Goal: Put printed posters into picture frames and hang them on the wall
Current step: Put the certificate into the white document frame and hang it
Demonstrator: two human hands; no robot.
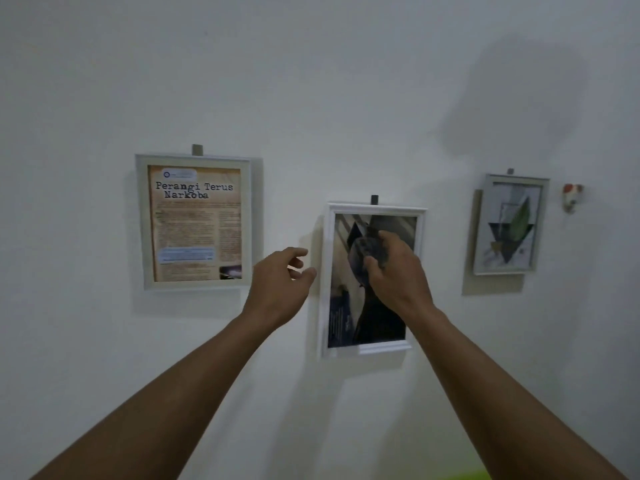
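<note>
Three framed posters hang on the white wall. The left frame (196, 221) holds a brown poster headed "Perangi Terus Narkoba". The middle white frame (372, 346) holds a dark picture and hangs from a small grey hook (374, 199). The right frame (509, 225) shows a geometric picture with a green leaf shape. My right hand (394, 268) lies in front of the middle frame's glass, fingers curled around a small dark object (372, 249) that I cannot identify. My left hand (280, 285) hovers just left of that frame, fingers spread, holding nothing.
A small white and red object (573, 197) is fixed to the wall right of the right frame. A beige patch (491, 284) shows behind that frame. A green strip (474, 475) appears at the bottom edge. My shadow falls on the upper right wall.
</note>
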